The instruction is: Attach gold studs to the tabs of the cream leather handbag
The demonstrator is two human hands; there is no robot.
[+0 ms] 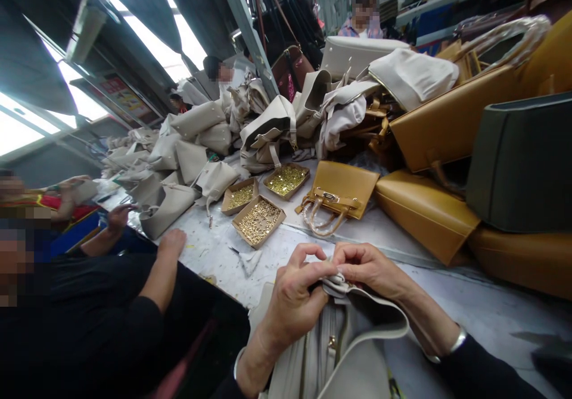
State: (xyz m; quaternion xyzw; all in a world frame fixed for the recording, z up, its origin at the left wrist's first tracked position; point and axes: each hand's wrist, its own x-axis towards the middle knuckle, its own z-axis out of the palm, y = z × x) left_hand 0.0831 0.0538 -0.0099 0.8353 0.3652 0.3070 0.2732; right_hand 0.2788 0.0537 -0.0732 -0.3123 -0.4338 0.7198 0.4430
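Left hand [295, 298] and right hand [373, 270] both pinching beige bag [357, 375] at 5 o'clock; brace left, work right gently.

You get strong glare from windows [27, 128] at upper left; surroundings there dim. Table [201, 247] before you softly lit, gold studs [258, 220] glinting. Black shirt [89, 327] sinks into shadow. Your bag [361, 369] fairly sharp, far bags [134, 155] soft, edges stretched.

Your white table [203, 247]
On it: three cardboard trays [243, 237] of gold-coloured hardware [259, 219], a mustard handbag [346, 180], piled cream bags [168, 208], your zippered bag [357, 366].
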